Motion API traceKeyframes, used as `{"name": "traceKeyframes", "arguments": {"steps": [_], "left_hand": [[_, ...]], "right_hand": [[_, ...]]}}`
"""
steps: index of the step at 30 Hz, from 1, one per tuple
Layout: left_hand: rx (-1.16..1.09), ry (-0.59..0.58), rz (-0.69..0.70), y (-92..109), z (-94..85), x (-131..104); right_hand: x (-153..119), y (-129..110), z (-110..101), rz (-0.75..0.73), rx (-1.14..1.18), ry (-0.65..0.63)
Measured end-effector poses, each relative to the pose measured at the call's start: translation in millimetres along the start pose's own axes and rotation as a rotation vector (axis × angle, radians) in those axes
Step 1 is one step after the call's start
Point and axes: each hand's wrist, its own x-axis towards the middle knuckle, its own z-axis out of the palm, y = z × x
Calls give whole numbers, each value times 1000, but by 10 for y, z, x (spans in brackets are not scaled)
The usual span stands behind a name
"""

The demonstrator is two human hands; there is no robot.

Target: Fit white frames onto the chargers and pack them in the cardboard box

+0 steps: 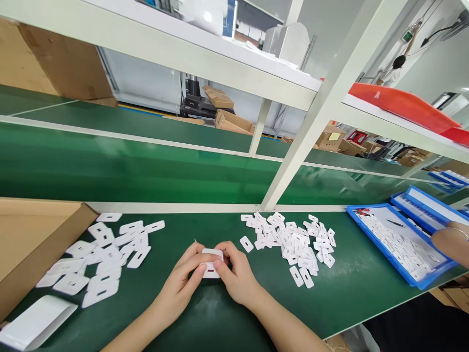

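Observation:
Between my two hands, over the middle of the green tabletop, is a small white plastic piece [211, 272] with a dark slot in its face. My left hand [185, 274] pinches its left side, with the thumb on the front. My right hand [234, 274] grips the right side the same way. Fingers cover part of the piece, so I cannot tell whether it is one part or two. Larger white slotted plates [106, 264] lie in a loose heap to the left. To the right is a spread of smaller white slotted pieces [298, 242].
A cardboard box [47, 259] stands at the left edge, with a white paper sleeve [38, 322] before it. On the right, a blue tray [414, 281] holds many small white pieces, and another person's hand [452, 242] is beside it. A white post [293, 151] rises behind the table.

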Motion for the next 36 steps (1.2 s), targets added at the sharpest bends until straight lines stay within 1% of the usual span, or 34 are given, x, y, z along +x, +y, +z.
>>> {"name": "traceKeyframes", "arguments": {"steps": [4, 8, 10, 11, 14, 15, 17, 19, 21, 23, 24, 25, 27, 29, 31, 32, 33, 34, 36], "left_hand": [[10, -47, 1, 4, -8, 21], [17, -106, 22, 68, -17, 52], [4, -90, 76, 109, -23, 79], [-1, -67, 99, 124, -30, 99], [-27, -70, 102, 138, -82, 176], [-66, -82, 84, 132, -107, 204], [-212, -102, 29, 107, -157, 260], [-384, -99, -38, 71, -199, 312], [-500, -113, -89, 32, -222, 350], [-547, -133, -116, -7, -212, 364], [-563, -135, -129, -24, -190, 361], [-585, -121, -145, -39, -158, 354], [-668, -44, -202, -54, -71, 332], [-806, 61, -253, -35, 4, 317], [-932, 165, -254, 26, -4, 327], [-971, 209, -243, 69, -62, 340], [-992, 249, -230, 119, -162, 352], [-988, 290, -219, 171, -307, 359], [-878, 387, -226, 266, -710, 325]], "right_hand": [[21, 69, 13, 9, 23, 36], [52, 79, -12, 4, 46, 58], [74, 84, -55, -42, 24, 44], [91, 96, -80, -67, 22, 10], [161, 161, -137, -80, -29, -42], [185, 186, -149, -90, -48, -14], [226, 225, -164, -129, -124, 67], [249, 244, -176, -208, -238, 133], [254, 243, -183, -314, -346, 139], [241, 229, -174, -395, -418, 97], [229, 219, -162, -412, -438, 73], [216, 207, -144, -415, -444, 52], [195, 181, -105, -386, -416, 45], [188, 160, -82, -358, -375, 80], [201, 159, -102, -338, -384, 134], [216, 172, -133, -325, -422, 164], [238, 195, -176, -310, -480, 195], [266, 230, -229, -294, -552, 226], [336, 323, -350, -281, -690, 276]]}}
